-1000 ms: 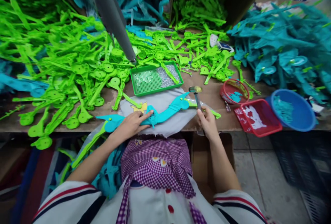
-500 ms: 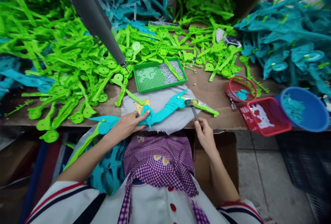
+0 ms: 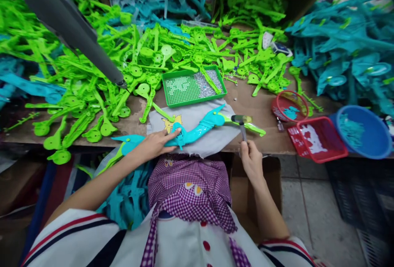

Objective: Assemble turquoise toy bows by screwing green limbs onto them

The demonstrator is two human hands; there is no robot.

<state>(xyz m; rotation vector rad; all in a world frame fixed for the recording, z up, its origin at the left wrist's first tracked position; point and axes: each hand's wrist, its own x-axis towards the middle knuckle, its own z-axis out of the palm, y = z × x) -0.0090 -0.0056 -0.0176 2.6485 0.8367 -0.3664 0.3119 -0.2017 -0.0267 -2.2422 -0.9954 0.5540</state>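
Note:
A long turquoise plastic part (image 3: 198, 132), with a lime-green arm at each end, lies across a grey cloth (image 3: 215, 146) at the table's front edge. My left hand (image 3: 156, 143) grips its middle, with the index finger stretched along a raised bracket. My right hand (image 3: 252, 160) is closed around the handle of a small hammer (image 3: 242, 120). The hammer's head, dark at one end and yellowish at the other, is over the right lime-green arm (image 3: 254, 129); whether they touch I cannot tell.
Behind the cloth stands a green tray (image 3: 194, 102) of small metal pieces. Lime-green arms (image 3: 101, 90) are heaped at left, turquoise parts (image 3: 347, 49) at right. A grey power screwdriver (image 3: 80, 37) hangs at upper left. Red baskets (image 3: 323, 158) and a blue basin (image 3: 377, 135) stand at right.
The hammer and my right hand have shifted to the right. The hanging screwdriver has swung left. My left hand stays on the turquoise part; the whole view has shifted slightly.

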